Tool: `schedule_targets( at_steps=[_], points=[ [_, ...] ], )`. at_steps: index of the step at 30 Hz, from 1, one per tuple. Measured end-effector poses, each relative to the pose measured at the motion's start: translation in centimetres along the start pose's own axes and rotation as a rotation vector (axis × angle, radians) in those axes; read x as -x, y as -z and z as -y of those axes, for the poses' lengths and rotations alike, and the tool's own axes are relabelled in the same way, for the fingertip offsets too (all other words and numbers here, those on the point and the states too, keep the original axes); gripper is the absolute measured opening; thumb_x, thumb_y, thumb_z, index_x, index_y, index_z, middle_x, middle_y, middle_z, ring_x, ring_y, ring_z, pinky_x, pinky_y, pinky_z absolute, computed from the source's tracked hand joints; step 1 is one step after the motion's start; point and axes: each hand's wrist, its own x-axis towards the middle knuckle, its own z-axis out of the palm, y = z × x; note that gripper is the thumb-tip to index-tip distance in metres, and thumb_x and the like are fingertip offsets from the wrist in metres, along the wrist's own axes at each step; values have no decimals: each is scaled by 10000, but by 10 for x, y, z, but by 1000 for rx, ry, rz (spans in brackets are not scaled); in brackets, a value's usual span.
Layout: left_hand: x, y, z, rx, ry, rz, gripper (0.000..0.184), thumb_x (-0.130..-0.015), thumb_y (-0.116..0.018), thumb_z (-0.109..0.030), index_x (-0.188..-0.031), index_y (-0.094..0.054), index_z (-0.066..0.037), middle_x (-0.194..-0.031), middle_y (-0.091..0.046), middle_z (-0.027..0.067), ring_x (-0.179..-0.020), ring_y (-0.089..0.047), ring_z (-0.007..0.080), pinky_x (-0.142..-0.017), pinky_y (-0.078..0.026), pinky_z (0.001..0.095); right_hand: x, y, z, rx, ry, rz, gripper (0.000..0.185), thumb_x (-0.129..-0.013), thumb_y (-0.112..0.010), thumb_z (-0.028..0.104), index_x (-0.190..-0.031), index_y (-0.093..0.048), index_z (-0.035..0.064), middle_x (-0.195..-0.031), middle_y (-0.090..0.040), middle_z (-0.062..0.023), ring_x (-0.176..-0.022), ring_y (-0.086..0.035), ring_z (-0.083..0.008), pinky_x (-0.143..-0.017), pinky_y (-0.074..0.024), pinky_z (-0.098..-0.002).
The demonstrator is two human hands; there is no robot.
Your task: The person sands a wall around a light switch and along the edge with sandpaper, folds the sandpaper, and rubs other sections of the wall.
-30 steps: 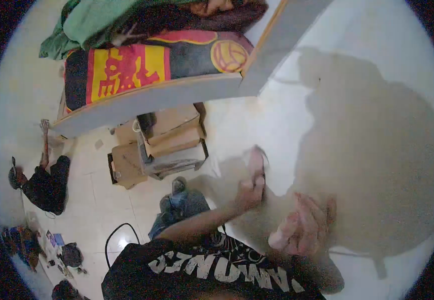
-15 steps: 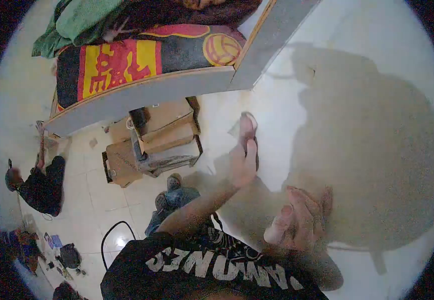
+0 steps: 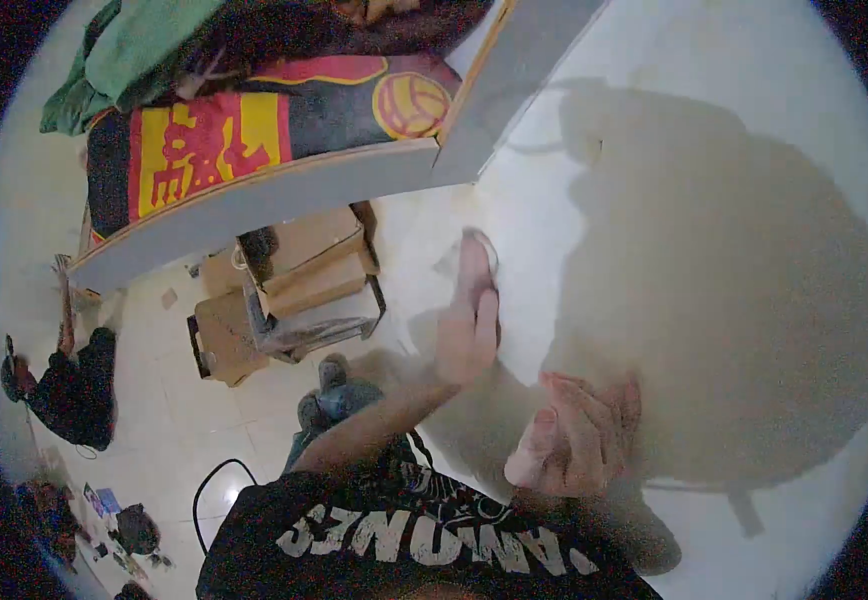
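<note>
My left hand (image 3: 469, 325) is raised in front of the pale wall, its fingers extended close together. A small pale, partly see-through thing (image 3: 448, 262) shows at the fingertips; its kind is unclear. Lower and to the right, my right hand (image 3: 579, 435) is also near the wall, with loosely bent fingers, the thumb apart from them, and nothing visible in it. The two hands do not touch. A large shadow (image 3: 724, 300) covers the wall to the right of both.
A grey-sided bed frame (image 3: 274, 195) bears a black, red and yellow blanket (image 3: 329, 125) and a green cloth (image 3: 144, 60). Cardboard boxes (image 3: 304, 255) stand beneath it. At the left, another person (image 3: 79, 390) in black reaches to the frame's corner. Small items and a dark bag (image 3: 137, 528) lie at lower left.
The whole view has shifted, so the bed, boxes and both hands appear a little further left. Both hands keep nearly the same pose.
</note>
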Motion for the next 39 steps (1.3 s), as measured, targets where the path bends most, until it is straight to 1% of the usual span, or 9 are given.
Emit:
schedule_targets(
  at_steps=[2,7,9,15,21,25,26,35,39],
  points=[
    [16,-24,33,-293,-468,-329,539,-949,-364,-205,-1427,-270,26,-1119,-560,268,-1003,-582,344,-861,-441,430,-1,-1,2,-5,-13,3,203,-849,-526,164,-922,-619,-2,-807,-682,-143,-736,-671,-277,-976,-370,-564],
    [13,-23,49,141,-123,147,434,-960,-382,-200,-1320,-413,40,-1123,-592,272,-1000,-616,342,-846,-470,404,-3,-7,-4,104,28,-4,171,-823,-580,159,-935,-639,43,-870,-683,-87,-790,-668,-242,-937,-412,-525],
    [-5,-42,76,4,-460,-236,383,-961,-392,-200,-1255,-460,36,-908,-630,217,-766,-618,318,-714,-475,425,-2,-23,-6,61,-20,-56,221,-776,-666,173,-979,-646,88,-930,-667,-51,-859,-653,-233,-905,-447,-497],
    [4,-27,58,158,-257,-132,412,-949,-448,-278,-1227,-497,22,-964,-632,191,-815,-595,292,-744,-465,399,19,-114,-28,-150,187,-139,231,-676,-669,159,-897,-641,97,-829,-634,-68,-770,-631,-228,-793,-488,-428],
    [9,-95,92,266,-298,-472,448,-936,-504,-355,-1200,-533,7,-1021,-634,165,-864,-573,266,-775,-455,373,114,-148,-38,-220,134,-489,224,-667,-619,40,-888,-619,11,-846,-641,-103,-787,-635,-251,-813,-532,-446],
    [77,-180,62,334,-291,-601,476,-928,-542,-406,-1182,-557,-3,-1059,-635,148,-896,-558,249,-795,-449,356,206,14,-56,-177,166,-610,260,-701,-623,37,-956,-612,-11,-929,-649,-119,-851,-635,-270,-883,-512,-491],
    [67,-194,80,-112,-66,-776,374,-937,-531,-292,-1018,-580,70,-942,-635,230,-745,-593,303,-670,-468,417,230,30,-61,-196,144,-612,274,-701,-626,43,-969,-602,-10,-942,-642,-120,-862,-628,-271,-888,-505,-489],
    [229,-265,-16,-74,-526,-529,405,-926,-507,-304,-1144,-506,37,-991,-603,165,-777,-569,234,-677,-468,350,388,176,-91,-418,-261,-757,421,-702,-655,104,-1087,-517,1,-1056,-576,-131,-966,-564,-279,-938,-444,-473],
    [190,-166,-9,-116,-632,-418,409,-931,-487,-275,-1189,-469,43,-977,-591,147,-761,-557,210,-661,-464,326,334,116,-27,-514,-492,-755,491,-703,-668,132,-1139,-479,6,-1107,-548,-135,-1012,-535,-282,-960,-417,-466]
  ],
)
